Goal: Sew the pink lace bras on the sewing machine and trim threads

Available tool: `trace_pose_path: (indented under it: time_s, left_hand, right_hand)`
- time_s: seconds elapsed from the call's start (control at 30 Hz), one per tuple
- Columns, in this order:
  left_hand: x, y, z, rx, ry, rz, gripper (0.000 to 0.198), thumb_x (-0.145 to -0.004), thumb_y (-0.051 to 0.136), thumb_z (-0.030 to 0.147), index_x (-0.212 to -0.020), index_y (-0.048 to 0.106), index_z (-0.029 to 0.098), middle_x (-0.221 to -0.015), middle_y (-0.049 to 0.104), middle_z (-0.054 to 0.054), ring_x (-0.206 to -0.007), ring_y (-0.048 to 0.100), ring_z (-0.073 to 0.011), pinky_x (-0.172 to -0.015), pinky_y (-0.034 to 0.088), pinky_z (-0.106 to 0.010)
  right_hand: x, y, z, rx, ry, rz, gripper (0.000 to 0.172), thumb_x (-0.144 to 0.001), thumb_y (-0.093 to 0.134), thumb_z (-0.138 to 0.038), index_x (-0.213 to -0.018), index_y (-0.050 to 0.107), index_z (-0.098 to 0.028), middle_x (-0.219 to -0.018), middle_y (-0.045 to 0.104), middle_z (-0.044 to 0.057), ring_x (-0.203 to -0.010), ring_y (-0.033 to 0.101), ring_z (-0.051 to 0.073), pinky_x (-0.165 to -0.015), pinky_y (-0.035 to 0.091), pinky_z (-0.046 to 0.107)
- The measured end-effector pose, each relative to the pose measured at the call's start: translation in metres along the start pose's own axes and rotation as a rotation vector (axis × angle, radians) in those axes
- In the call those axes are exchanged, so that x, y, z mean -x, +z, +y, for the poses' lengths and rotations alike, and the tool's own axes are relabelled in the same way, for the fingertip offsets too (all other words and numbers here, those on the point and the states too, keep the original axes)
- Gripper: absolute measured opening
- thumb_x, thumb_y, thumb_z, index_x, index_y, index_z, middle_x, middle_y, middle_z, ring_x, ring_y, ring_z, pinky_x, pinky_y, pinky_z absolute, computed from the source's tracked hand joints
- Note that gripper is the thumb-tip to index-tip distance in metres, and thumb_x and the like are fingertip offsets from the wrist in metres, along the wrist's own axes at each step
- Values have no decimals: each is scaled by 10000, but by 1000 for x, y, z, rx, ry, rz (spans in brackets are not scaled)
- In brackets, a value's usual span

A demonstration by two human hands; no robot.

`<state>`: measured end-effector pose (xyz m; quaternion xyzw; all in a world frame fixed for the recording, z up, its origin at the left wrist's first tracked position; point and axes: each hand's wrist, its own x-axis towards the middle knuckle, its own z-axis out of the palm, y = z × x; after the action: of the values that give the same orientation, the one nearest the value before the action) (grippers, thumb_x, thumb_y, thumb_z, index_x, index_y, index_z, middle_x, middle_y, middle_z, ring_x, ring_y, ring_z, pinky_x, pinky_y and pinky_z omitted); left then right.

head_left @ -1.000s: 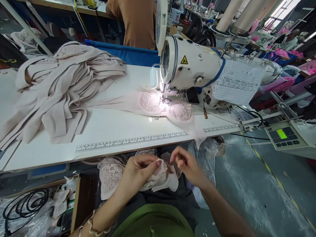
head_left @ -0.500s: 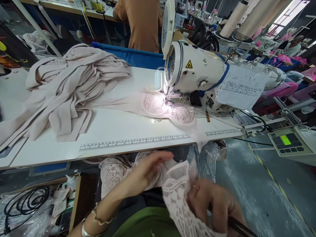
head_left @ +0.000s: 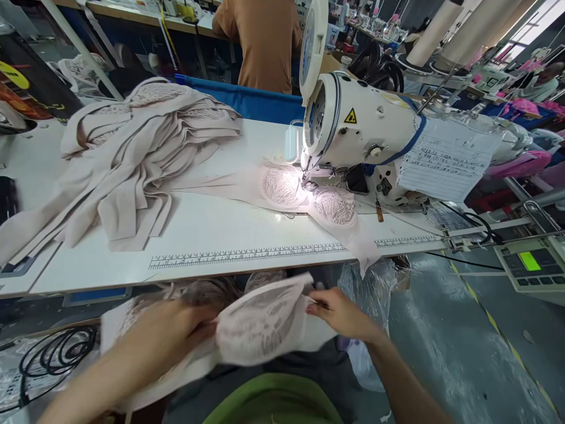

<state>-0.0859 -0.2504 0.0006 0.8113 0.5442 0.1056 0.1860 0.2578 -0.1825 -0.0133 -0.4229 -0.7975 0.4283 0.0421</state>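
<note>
A pale pink lace bra is stretched over my lap, below the table's front edge, one cup facing up. My left hand pinches it at the left side of that cup, fingers partly hidden by the fabric. On the cup's other side my right hand grips the bra's edge, and a small dark thing shows at its fingertips, too small to name. Another bra lies on the table under the lit needle area of the white sewing machine, with one end hanging over the edge.
A heap of pale bras covers the table's left part. A printed ruler runs along the front edge of the white table. Coiled black cable lies at lower left. A person in a brown shirt is beyond the table.
The bra in my hands has been turned and spread sideways. My left hand has moved left and closed on it; my right hand has moved up and away from my body.
</note>
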Motion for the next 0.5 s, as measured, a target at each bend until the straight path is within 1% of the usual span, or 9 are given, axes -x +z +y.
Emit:
trace_pose_path:
  time_s: [0.07,0.1,0.17,0.23,0.3,0.33,0.4,0.43,0.5]
  left_hand:
    - [-16,37,-3,-130,-206,-221,383,-938,440,262,-749,763,182,-673,743,-111,-544,687,-262,-502,445,-313]
    - [-25,55,-2,-150,-239,-260,345,-926,468,251,-767,762,165,-696,748,-130,-586,708,-281,-535,475,-327]
    - [-40,82,3,-177,-257,-253,300,-930,491,224,-808,755,150,-722,748,-149,-680,732,-302,-662,536,-378]
    - [-45,93,8,-198,-256,-207,258,-935,498,189,-890,747,139,-811,755,-176,-810,741,-322,-799,548,-434]
    - [-43,88,13,-207,-217,-157,241,-938,490,151,-980,727,136,-946,749,-194,-919,727,-325,-856,543,-443]
    - [-42,81,15,-190,-148,-129,238,-943,483,139,-1009,712,143,-991,740,-184,-929,720,-309,-841,550,-418]
    - [-44,61,19,-98,109,-78,224,-964,474,136,-1030,686,169,-1020,723,-138,-881,707,-251,-772,558,-342]
    - [-49,48,20,-39,276,-47,216,-976,473,138,-1033,676,183,-1014,714,-114,-856,695,-223,-754,554,-314]
    - [-71,24,21,43,563,33,205,-992,479,132,-1047,668,191,-1010,701,-95,-883,668,-203,-803,547,-308]
  right_hand:
    - [-16,23,10,272,170,-14,297,-1012,536,-343,-809,679,-180,-641,628,2,-615,605,151,-531,355,225]
    - [-21,33,15,392,224,-26,220,-998,565,-291,-888,712,-169,-702,684,33,-663,650,170,-548,375,231]
    - [-26,44,24,540,290,-47,165,-969,614,-246,-976,741,-140,-800,743,105,-744,706,223,-584,416,255]
    - [-24,43,29,583,314,-52,177,-944,652,-258,-935,756,-115,-815,755,151,-771,725,270,-605,448,284]
    - [-20,33,31,624,331,-48,190,-939,643,-241,-864,758,-109,-793,755,166,-753,728,283,-610,464,301]
    - [-18,25,30,645,339,-39,181,-938,621,-194,-849,753,-107,-786,753,170,-736,724,278,-606,464,304]
    - [-14,9,25,678,330,-18,174,-921,573,-93,-889,743,-117,-816,754,157,-746,716,255,-617,462,300]
    - [-13,0,22,691,266,7,193,-918,554,-69,-905,737,-129,-821,750,138,-756,708,240,-627,458,297]
    - [-14,-18,13,702,-4,98,221,-950,531,-96,-859,721,-163,-749,717,79,-721,672,200,-627,434,289]
